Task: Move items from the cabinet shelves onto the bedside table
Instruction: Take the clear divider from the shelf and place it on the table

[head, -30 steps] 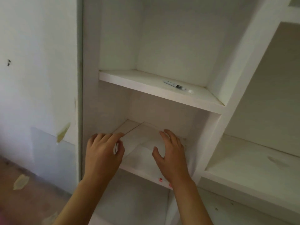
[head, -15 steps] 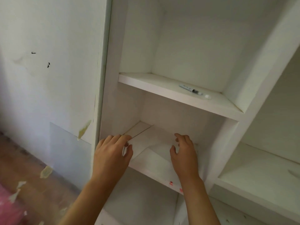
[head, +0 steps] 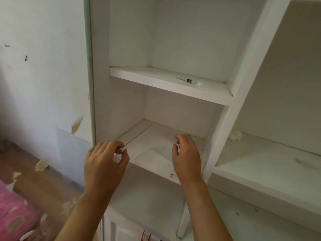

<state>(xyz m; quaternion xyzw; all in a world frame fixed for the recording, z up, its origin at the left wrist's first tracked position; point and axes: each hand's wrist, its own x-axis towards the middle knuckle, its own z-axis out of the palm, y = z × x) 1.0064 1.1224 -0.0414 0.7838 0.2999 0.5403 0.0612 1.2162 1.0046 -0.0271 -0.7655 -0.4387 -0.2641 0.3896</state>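
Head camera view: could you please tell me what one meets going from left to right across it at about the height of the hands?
Wall with peeling paint → cabinet's left edge → left hand, pinching the flat white sheet's corner → right hand, resting on that sheet → upright divider → right-hand shelf.

no readable text, small red sticker (head: 171,175) on shelf edge illegible
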